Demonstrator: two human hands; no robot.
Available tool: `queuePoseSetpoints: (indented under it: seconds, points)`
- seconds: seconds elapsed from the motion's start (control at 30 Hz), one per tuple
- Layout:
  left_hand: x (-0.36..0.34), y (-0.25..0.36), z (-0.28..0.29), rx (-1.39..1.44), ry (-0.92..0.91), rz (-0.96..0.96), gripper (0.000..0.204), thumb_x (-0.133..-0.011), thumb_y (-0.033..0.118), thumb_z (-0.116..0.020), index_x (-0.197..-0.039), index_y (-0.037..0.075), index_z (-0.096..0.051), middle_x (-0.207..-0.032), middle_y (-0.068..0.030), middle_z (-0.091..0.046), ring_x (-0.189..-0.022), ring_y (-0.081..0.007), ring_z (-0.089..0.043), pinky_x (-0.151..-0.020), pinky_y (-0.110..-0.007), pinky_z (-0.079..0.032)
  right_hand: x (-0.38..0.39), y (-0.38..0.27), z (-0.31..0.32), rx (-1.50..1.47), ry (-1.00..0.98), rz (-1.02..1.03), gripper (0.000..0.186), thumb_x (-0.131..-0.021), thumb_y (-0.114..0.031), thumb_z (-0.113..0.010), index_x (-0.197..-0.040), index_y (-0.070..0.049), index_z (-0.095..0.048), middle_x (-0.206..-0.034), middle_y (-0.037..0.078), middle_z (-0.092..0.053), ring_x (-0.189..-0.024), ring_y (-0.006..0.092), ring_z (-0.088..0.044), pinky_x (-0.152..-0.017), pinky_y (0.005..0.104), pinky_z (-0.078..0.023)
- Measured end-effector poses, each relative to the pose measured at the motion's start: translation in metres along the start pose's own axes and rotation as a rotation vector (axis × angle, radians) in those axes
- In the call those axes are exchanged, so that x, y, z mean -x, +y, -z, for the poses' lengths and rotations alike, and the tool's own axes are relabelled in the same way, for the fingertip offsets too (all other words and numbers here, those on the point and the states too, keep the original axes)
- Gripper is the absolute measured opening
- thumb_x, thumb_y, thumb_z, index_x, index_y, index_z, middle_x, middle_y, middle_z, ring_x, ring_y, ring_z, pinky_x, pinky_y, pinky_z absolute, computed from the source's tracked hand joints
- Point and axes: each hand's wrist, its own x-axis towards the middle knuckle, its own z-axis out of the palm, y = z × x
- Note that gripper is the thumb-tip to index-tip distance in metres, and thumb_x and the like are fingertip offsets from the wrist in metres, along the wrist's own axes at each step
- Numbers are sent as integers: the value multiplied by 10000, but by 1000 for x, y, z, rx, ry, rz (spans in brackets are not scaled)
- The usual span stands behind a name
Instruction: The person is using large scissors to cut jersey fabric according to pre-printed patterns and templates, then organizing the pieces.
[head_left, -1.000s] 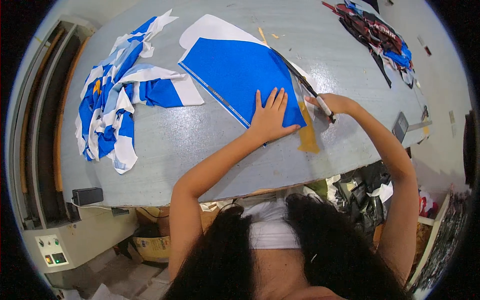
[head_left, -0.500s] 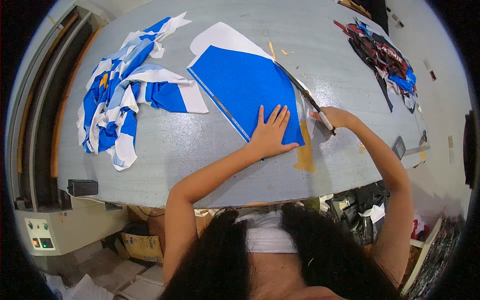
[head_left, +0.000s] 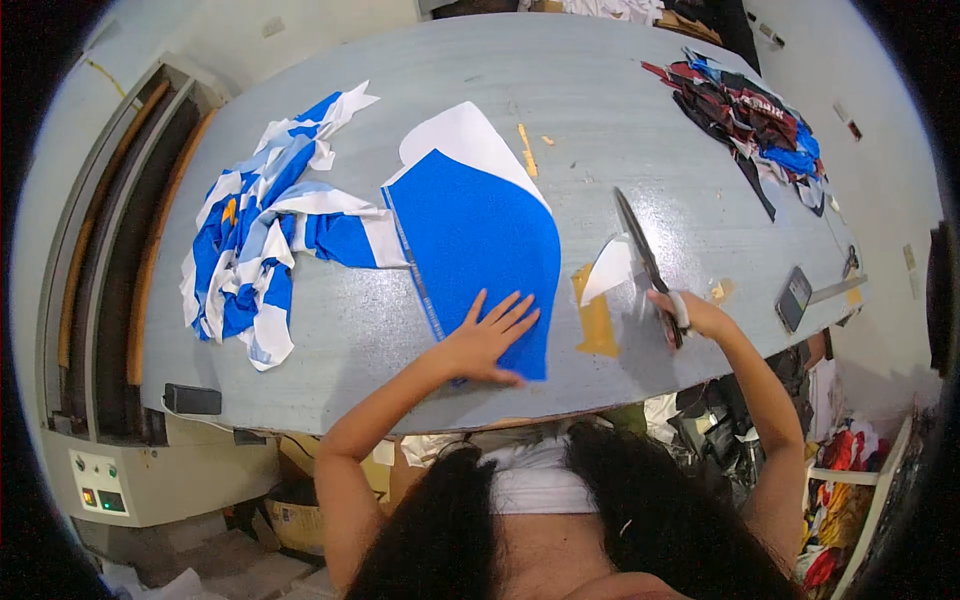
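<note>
Spread flat on the near end of a blue fabric piece (head_left: pixel 478 240) is my left hand (head_left: pixel 490 340), its fingers apart. A white piece (head_left: pixel 462 132) with a rounded top shows from under the blue one at its far end. A narrow printed strip runs down the blue piece's left edge. My right hand (head_left: pixel 698 312) is closed round the handles of long dark scissors (head_left: pixel 641 235), whose blades point away from me, clear of the blue fabric. A white curved scrap (head_left: pixel 608 268) lies between the scissors and the blue piece.
Rumpled blue and white fabric (head_left: pixel 255 225) is heaped at the left, one end meeting the blue piece. Dark and red garments (head_left: pixel 750 115) are piled far right. A phone (head_left: pixel 794 298) lies near the right edge. Yellow tape (head_left: pixel 597 318) sticks to the table (head_left: pixel 350 370); a black box (head_left: pixel 192 399) sits front left.
The scissors have moved right, away from the fabric's edge. My left hand and the blue piece have shifted left and nearer me. The white scrap now lies apart.
</note>
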Motion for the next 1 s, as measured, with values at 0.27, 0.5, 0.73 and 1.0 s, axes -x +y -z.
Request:
queuePoseSetpoints:
  seconds: [0.27,0.5,0.73,1.0]
  points:
    - [-26,-39,43,414,178,165,467,-858,369,-466,-1226,82,-464,-1276,-129,-448,-1179,-303,-414,-947,-529,-317,77,-3,-18,-149,-162,-22,660,-876,-576,-320,-658,6,-542,-516,59,-532,-471,174,-549,-472,278,-424]
    - [-73,-59,8,-97,469,551,485,-853,361,-464,-1256,94,-437,-1362,-109,-338,-1275,-320,-266,-1000,-575,-197,90,-17,-45,-149,-508,-56,543,-902,-541,-286,-798,-54,-503,-609,37,-564,-565,126,-568,-492,227,-410]
    - [-60,-47,-8,-96,399,419,636,-796,518,-499,-1272,102,-432,-1376,-91,-324,-1303,-284,-217,-1014,-598,-91,67,-35,-61,-37,-402,7,676,-895,-566,-258,-596,-21,-524,-557,65,-545,-525,160,-533,-524,270,-420]
    - [-52,-46,-17,-139,478,411,667,-786,543,-504,-1275,96,-429,-1372,-75,-337,-1303,-272,-221,-995,-626,-84,47,-73,-81,-91,-281,-65,651,-846,-621,-347,-785,9,-499,-598,75,-507,-501,155,-557,-460,286,-427]
